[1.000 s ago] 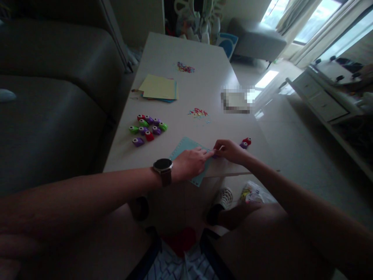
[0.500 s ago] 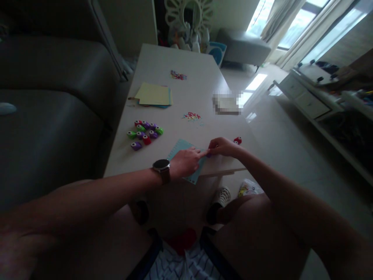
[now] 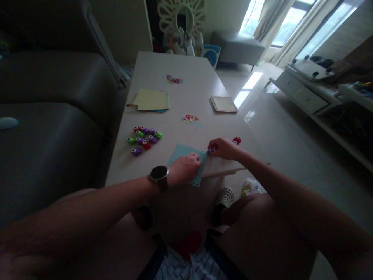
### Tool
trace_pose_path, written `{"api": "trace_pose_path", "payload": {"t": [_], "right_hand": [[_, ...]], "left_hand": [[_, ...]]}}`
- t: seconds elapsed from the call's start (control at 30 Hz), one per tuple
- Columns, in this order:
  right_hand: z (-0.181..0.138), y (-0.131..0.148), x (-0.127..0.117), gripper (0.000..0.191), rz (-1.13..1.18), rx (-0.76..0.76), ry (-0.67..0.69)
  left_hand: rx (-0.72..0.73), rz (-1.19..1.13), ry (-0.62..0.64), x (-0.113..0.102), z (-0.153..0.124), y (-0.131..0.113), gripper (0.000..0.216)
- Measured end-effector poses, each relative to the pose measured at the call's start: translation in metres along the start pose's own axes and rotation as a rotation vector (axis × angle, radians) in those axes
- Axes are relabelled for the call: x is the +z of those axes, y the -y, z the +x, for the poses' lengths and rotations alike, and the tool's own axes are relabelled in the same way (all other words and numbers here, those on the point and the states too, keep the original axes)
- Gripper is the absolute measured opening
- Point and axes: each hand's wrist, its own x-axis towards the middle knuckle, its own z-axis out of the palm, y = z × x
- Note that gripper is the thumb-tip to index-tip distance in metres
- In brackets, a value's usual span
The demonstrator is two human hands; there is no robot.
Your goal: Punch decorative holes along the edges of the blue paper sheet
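Note:
A light blue paper sheet [image 3: 181, 152] lies at the near edge of the white table [image 3: 186, 89]. My left hand [image 3: 184, 170], with a watch on the wrist, rests flat on that sheet, fingers stretched out. My right hand [image 3: 223, 148] is closed round a small purple punch [image 3: 211, 149] at the sheet's right edge. A red punch [image 3: 236, 140] sits just beyond my right hand.
A cluster of several small green, purple and red punches [image 3: 144, 137] lies left of the sheet. Further back are a stack of yellow and blue paper [image 3: 151, 100], a beige square pad [image 3: 223, 104] and two piles of coloured cut-outs [image 3: 190, 118]. A grey sofa [image 3: 52, 116] runs along the left.
My left hand has slid back from the right hand and now lies flat on the blue sheet. My right hand stays at the sheet's right edge. The camera tilted up slightly.

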Motion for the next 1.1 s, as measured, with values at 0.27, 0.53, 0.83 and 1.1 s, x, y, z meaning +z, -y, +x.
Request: {"api": "trace_pose_path", "payload": {"t": [0.27,0.53,0.83,1.1], "right_hand": [[-0.005,-0.015,-0.01,0.015,-0.133,0.074,-0.045],[-0.004,-0.01,-0.008,0.021,-0.066,-0.144,-0.042],[-0.001,-0.002,0.001,0.026,-0.001,-0.174,0.075],[0.002,-0.013,0.004,0.057,0.143,-0.161,-0.121]], "left_hand": [[0.017,0.005,0.004,-0.002,0.002,0.001,0.014],[-0.02,0.04,0.013,0.0,0.001,-0.003,0.015],[-0.056,0.061,0.01,-0.002,-0.002,-0.008,0.016],[-0.056,0.071,0.004,-0.001,-0.002,-0.007,0.018]]}}
